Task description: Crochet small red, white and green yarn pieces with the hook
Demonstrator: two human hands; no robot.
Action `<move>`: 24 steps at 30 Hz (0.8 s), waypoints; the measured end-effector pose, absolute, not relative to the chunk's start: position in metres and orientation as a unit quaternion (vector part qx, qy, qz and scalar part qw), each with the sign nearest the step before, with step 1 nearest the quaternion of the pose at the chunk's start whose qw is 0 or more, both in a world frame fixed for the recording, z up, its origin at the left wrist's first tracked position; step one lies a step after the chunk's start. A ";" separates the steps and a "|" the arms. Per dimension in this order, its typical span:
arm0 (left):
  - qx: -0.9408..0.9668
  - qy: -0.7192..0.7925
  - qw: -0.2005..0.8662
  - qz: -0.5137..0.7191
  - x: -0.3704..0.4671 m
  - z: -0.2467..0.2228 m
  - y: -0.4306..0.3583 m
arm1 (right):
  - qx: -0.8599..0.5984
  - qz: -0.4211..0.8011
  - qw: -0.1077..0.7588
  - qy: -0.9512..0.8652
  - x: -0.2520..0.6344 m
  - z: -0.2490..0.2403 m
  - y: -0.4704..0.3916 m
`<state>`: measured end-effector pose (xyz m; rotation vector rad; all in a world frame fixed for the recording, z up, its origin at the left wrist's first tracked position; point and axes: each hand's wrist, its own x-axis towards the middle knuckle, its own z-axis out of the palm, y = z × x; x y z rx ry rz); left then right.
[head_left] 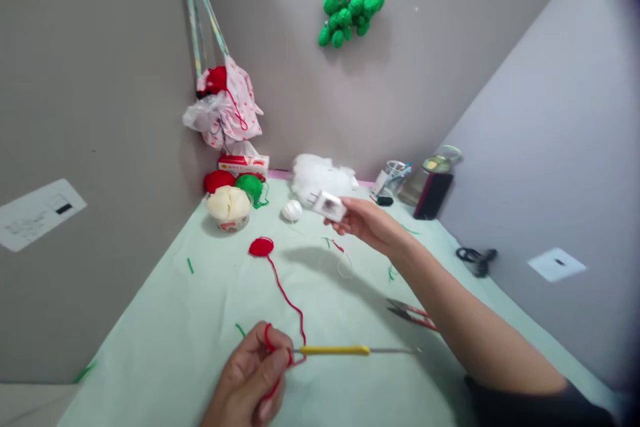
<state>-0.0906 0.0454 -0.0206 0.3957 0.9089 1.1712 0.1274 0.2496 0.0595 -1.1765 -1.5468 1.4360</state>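
My left hand is closed on a crochet hook with a yellow handle, its metal end pointing right. Red yarn loops round a finger of that hand and runs back to a small red yarn ball on the table. My right hand reaches forward above the table, fingers closed on a small white block that looks like a plug adapter, with thin prongs toward the left. Below the right forearm lie red-handled thread snips, partly hidden by it.
White stuffing and a white yarn ball sit at the back. Left of them are a bowl, a green yarn ball and a tissue box. A phone, a clear cup and a black cable stand right.
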 end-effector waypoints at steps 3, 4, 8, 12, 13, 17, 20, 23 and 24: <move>0.168 0.427 0.694 0.555 -0.092 -0.017 0.037 | -0.461 0.535 0.430 -0.562 0.189 0.033 0.157; 0.163 0.434 0.688 0.559 -0.092 -0.016 0.035 | -0.484 0.516 0.462 -0.535 0.207 0.022 0.129; 0.157 0.453 0.677 0.559 -0.087 -0.013 0.028 | -0.620 0.394 0.493 -0.466 0.255 -0.015 0.047; 0.163 0.450 0.670 0.567 -0.080 -0.008 0.023 | -0.728 0.065 0.506 -0.458 0.278 -0.030 0.007; 0.162 0.451 0.670 0.568 -0.078 -0.008 0.022 | -0.739 -0.034 0.493 -0.458 0.284 -0.035 0.002; 0.152 0.458 0.677 0.555 -0.074 -0.006 0.019 | -0.742 -0.189 0.335 -0.550 0.319 -0.065 -0.010; 0.153 0.454 0.689 0.544 -0.073 -0.006 0.017 | -0.747 -0.184 0.263 -0.582 0.339 -0.077 -0.016; 0.167 0.446 0.696 0.538 -0.071 -0.004 0.017 | -0.749 -0.231 0.309 -0.539 0.328 -0.058 -0.023; 0.175 0.446 0.695 0.536 -0.070 -0.002 0.017 | -0.739 -0.228 0.346 -0.532 0.315 -0.048 -0.025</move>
